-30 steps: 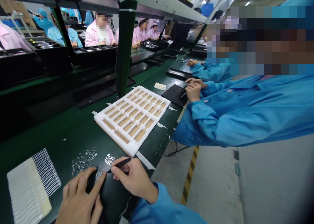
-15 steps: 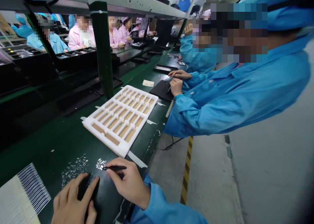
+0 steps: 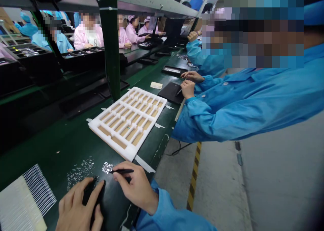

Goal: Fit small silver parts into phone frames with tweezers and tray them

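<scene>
My right hand (image 3: 135, 187) pinches black tweezers (image 3: 121, 171), their tip at a small heap of shiny metal bits (image 3: 107, 167) on the green bench. My left hand (image 3: 78, 207) lies flat with fingers spread on a black flat part (image 3: 111, 200) near the bench's front edge. More shiny bits (image 3: 79, 170) are scattered just beyond my left fingers. A white foam tray (image 3: 128, 121) with several slots lies further along the bench.
A white striped sheet stack (image 3: 24, 199) lies at the left. A co-worker in a blue coat (image 3: 243, 102) leans over a black pad (image 3: 172, 92) at my right. A green post (image 3: 111, 45) rises behind the tray. Black bins (image 3: 32, 62) line the far side.
The view has swung slightly. My right hand lowered the tweezers from a raised tilt to lie level, the tip now at the heap of bits. My left hand stays on the black part.
</scene>
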Demonstrator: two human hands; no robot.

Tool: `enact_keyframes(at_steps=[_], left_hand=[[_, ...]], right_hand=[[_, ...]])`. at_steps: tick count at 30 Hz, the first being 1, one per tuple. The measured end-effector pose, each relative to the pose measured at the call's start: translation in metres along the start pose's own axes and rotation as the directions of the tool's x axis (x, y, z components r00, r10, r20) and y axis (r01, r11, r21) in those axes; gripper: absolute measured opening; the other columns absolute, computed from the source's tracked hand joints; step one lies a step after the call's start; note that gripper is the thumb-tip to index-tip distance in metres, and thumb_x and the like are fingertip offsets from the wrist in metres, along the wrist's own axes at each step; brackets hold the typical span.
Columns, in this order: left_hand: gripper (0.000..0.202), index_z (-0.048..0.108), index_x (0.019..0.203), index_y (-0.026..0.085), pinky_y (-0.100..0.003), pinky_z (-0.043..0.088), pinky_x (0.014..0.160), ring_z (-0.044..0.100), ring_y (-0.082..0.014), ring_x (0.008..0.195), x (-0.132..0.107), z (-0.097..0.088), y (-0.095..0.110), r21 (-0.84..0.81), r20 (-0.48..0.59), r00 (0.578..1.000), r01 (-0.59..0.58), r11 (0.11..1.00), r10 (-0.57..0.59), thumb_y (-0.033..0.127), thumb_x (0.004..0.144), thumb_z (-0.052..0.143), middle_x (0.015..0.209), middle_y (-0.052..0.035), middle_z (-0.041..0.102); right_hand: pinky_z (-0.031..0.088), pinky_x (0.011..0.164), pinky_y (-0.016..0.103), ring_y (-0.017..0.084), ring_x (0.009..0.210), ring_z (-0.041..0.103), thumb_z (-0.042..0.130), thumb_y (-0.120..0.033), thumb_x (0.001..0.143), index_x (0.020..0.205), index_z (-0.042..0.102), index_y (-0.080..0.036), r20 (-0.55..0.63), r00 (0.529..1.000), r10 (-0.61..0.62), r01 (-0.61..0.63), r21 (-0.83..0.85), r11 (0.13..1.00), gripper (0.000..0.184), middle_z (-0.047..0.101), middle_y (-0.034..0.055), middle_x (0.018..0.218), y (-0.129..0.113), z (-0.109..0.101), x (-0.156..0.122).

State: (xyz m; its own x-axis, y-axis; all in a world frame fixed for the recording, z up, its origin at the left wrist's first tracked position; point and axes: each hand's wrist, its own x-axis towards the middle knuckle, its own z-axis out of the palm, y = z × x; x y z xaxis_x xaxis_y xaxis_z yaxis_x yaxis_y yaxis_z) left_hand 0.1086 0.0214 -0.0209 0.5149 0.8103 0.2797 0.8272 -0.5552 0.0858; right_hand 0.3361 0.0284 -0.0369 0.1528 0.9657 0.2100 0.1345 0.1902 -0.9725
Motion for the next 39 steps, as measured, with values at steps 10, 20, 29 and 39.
enact_keyframes(at_steps=[10,20,29,39], left_hand=[[0.05,0.066,0.144,0.031,-0.044,0.045,0.091,0.059,-0.0329,0.118,0.005,-0.006,-0.008,0.062,-0.054,0.987,-0.145,0.987,0.149,0.029,0.095,0.058,0.136,-0.0126,0.063],[0.055,0.059,0.15,0.03,-0.045,0.046,0.094,0.056,-0.0325,0.122,0.004,-0.007,-0.007,0.05,-0.029,0.987,-0.158,0.986,0.159,0.029,0.095,0.059,0.139,-0.0136,0.06],[0.049,0.062,0.145,0.025,-0.048,0.043,0.094,0.054,-0.0336,0.121,0.007,-0.009,-0.002,0.045,-0.047,0.985,-0.162,0.986,0.164,0.026,0.096,0.057,0.137,-0.0155,0.058],[0.053,0.061,0.149,0.028,-0.047,0.047,0.093,0.055,-0.0337,0.122,0.003,-0.006,-0.006,0.074,-0.026,0.986,-0.161,0.984,0.163,0.03,0.095,0.06,0.141,-0.0153,0.056]], right_hand=[[0.067,0.069,0.025,0.02,0.077,0.08,0.07,-0.02,0.095,0.099,0.082,-0.02,-0.002,0.999,-0.033,0.032,-0.08,0.996,0.013,0.082,0.0073,0.093,-0.01,-0.002,-0.004],[0.067,0.082,0.029,0.022,0.091,0.082,0.072,-0.017,0.095,0.104,0.083,-0.02,0.066,0.996,-0.067,0.071,-0.052,0.996,0.014,0.084,0.0083,0.1,-0.008,-0.005,-0.001],[0.066,0.086,0.029,0.022,0.095,0.081,0.07,-0.015,0.095,0.106,0.083,-0.018,0.107,0.993,-0.048,0.054,-0.047,0.997,0.017,0.083,0.0096,0.104,-0.006,-0.007,-0.001],[0.065,0.082,0.033,0.025,0.09,0.082,0.072,-0.019,0.095,0.1,0.084,-0.019,0.129,0.991,0.03,-0.028,-0.018,0.999,0.013,0.084,0.0091,0.097,-0.006,-0.006,0.0]])
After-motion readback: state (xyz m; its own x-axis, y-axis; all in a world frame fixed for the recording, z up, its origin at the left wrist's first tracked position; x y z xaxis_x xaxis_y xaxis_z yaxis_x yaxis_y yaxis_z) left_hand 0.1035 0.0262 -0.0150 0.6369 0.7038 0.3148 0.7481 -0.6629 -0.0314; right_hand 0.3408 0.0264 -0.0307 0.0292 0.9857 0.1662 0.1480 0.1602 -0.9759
